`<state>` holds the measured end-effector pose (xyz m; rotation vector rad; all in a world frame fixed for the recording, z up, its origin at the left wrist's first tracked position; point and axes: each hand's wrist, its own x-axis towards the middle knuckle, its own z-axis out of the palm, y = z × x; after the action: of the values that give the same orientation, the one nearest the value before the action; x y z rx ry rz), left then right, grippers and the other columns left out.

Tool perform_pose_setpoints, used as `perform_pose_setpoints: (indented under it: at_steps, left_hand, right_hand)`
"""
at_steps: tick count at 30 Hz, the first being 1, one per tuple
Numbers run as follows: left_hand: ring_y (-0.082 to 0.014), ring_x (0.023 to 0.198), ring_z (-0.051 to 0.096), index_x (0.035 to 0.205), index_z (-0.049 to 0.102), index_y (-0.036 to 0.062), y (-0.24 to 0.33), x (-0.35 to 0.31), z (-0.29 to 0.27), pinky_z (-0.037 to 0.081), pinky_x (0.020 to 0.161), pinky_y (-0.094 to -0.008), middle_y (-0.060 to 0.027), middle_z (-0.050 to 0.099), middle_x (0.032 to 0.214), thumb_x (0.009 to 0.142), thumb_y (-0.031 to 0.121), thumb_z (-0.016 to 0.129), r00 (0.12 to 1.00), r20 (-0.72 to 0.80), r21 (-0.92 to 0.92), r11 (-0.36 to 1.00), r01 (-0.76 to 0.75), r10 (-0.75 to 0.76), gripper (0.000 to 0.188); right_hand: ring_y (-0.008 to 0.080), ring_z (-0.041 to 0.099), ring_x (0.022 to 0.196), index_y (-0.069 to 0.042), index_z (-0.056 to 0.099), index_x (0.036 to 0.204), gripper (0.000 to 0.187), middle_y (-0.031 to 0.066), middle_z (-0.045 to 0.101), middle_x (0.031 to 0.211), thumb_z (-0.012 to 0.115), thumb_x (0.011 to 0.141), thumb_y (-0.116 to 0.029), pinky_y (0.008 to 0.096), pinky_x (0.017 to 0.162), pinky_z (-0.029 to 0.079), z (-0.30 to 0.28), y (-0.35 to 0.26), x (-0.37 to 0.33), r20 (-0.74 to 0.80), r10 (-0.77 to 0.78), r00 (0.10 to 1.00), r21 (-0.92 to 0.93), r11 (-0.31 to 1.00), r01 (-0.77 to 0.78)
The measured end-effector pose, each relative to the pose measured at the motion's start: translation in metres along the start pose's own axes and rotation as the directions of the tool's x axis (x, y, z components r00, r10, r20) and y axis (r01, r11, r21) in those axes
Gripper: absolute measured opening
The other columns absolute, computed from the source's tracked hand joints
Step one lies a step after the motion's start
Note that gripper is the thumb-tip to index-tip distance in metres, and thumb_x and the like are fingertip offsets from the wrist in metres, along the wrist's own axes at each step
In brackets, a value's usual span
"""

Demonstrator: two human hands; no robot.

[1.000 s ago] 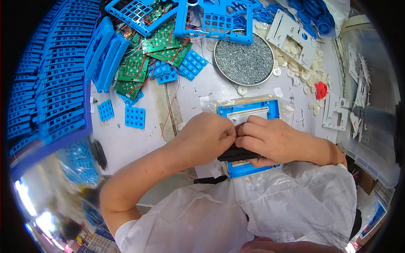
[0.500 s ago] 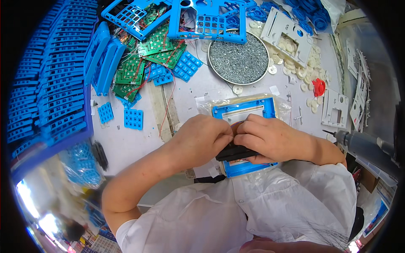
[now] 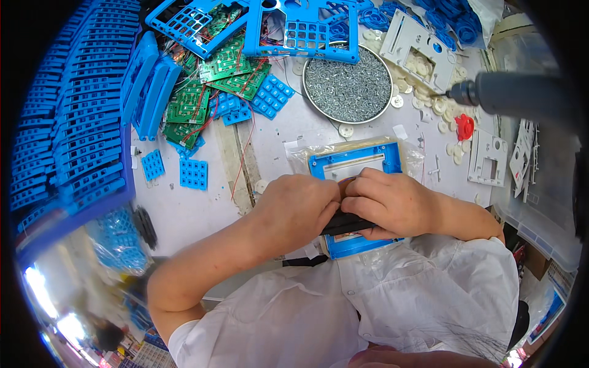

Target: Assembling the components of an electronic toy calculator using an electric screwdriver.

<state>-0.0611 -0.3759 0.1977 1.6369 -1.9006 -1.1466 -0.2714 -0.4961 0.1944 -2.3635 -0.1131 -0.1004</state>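
A blue rectangular plastic casing [image 3: 394, 158] lies on a padded, plastic-wrapped base in front of me, with a pale panel [image 3: 353, 170] inside it. Over its middle, both my hands work on a black bar-shaped part [image 3: 346, 224]. My left hand [image 3: 299, 205] is closed, fingertips pinched at the part's left end. Curled over its right side, my right hand [image 3: 392, 205] has its thumb beneath. A dark, rounded piece [image 3: 345, 183] shows between the two hands; my fingers hide most of it.
A round tray [image 3: 305, 86] of small screws stands beyond the casing. Green circuit boards [image 3: 189, 103], blue keypads [image 3: 194, 174] and stacked blue frames [image 3: 92, 122] lie left. White discs [image 3: 438, 107], a red part [image 3: 464, 127] and white plates [image 3: 489, 161] lie right, below a power screwdriver [image 3: 515, 95].
The power screwdriver has swung up and away from beside my right forearm. My left hand has shifted slightly to the right, and the black part's left end is more covered.
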Motion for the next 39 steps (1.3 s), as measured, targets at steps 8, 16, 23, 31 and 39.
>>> perform_pose_setpoints:
  at_steps: [8,16,23,31,39]
  left_hand:
    - [-0.0358,0.068,0.067,0.091,0.073,0.0055,0.002,0.013,-0.023,0.052,0.064,-0.0452,-0.0153,0.07,0.077,0.09,0.015,0.069,0.999,0.0,-0.089,0.995,-0.034,0.034,0.01]
    - [-0.027,0.087,0.066,0.086,0.072,0.0102,-0.05,0.114,-0.017,0.047,0.076,-0.0423,-0.0057,0.065,0.088,0.083,0.021,0.076,0.863,-0.354,0.668,0.743,-0.037,0.361,0.012]
    - [-0.0243,0.089,0.067,0.086,0.075,0.0125,-0.048,0.12,-0.005,0.041,0.088,-0.0453,-0.0042,0.067,0.083,0.083,0.011,0.065,0.813,-0.383,0.626,0.771,-0.121,0.439,0.01]
    - [-0.026,0.091,0.066,0.089,0.069,0.0126,-0.054,0.125,-0.008,0.04,0.088,-0.0452,-0.0045,0.066,0.087,0.09,0.02,0.066,0.844,-0.385,0.696,0.718,-0.001,0.374,0.008]
    - [-0.0243,0.067,0.064,0.077,0.071,0.0064,-0.012,0.113,-0.035,0.046,0.076,-0.0375,-0.0091,0.07,0.075,0.091,0.022,0.067,0.874,-0.451,0.277,0.959,-0.057,0.183,0.021]
  right_hand:
    - [0.0299,0.059,0.098,-0.005,0.058,0.121,0.055,0.0099,0.058,0.112,0.079,0.073,-0.022,0.0423,0.086,0.049,0.004,-0.006,-0.007,-0.086,0.01,0.996,-0.069,0.998,-0.016]
    - [0.0337,0.06,0.099,-0.008,0.059,0.117,0.056,0.0114,0.061,0.109,0.086,0.07,-0.025,0.0472,0.086,0.05,-0.025,-0.032,-0.024,-0.231,0.013,0.973,-0.146,0.988,-0.048]
    - [0.038,0.061,0.11,0.003,0.05,0.137,0.053,0.0231,0.061,0.124,0.06,0.096,-0.028,0.0561,0.103,0.045,-0.112,-0.025,-0.144,-0.992,-0.122,0.024,-0.122,0.992,0.02]
    - [0.0167,0.058,0.082,0.004,0.047,0.142,0.065,0.0097,0.061,0.095,0.074,0.091,-0.027,0.0334,0.078,0.048,-0.099,-0.005,-0.044,-0.724,0.217,0.655,0.426,0.887,0.177]
    - [0.018,0.061,0.084,-0.002,0.05,0.126,0.057,0.0083,0.058,0.093,0.077,0.089,-0.037,0.0449,0.088,0.059,-0.095,-0.017,0.005,-0.601,0.187,0.777,0.504,0.843,0.187]
